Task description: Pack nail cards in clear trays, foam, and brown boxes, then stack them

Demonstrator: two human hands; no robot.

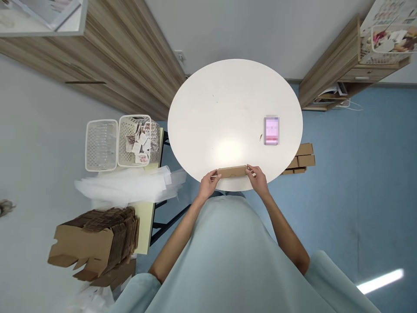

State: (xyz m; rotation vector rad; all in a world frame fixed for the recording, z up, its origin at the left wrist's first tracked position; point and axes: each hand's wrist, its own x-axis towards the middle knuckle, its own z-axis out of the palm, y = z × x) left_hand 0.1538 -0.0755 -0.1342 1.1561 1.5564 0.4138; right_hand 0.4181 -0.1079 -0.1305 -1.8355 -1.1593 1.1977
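Observation:
A small brown cardboard box (232, 171) is at the near edge of the round white table (234, 87), its long side running left to right. My left hand (208, 184) grips its left end between thumb and fingers. At the opposite end, my right hand (258, 179) pinches the box's right corner. Whether the box rests on the tabletop or is lifted slightly, I cannot tell. Farther right on the table lies a phone (271, 130) with a blurred pink screen.
On the left, a narrow yellow table (143, 234) bears white baskets (101, 145), white wrapping sheets (130, 187) and a stack of flattened cardboard boxes (84, 243). Small brown boxes (302, 158) are stacked beyond the table's right edge. Wooden cabinets (130, 48) flank the wall.

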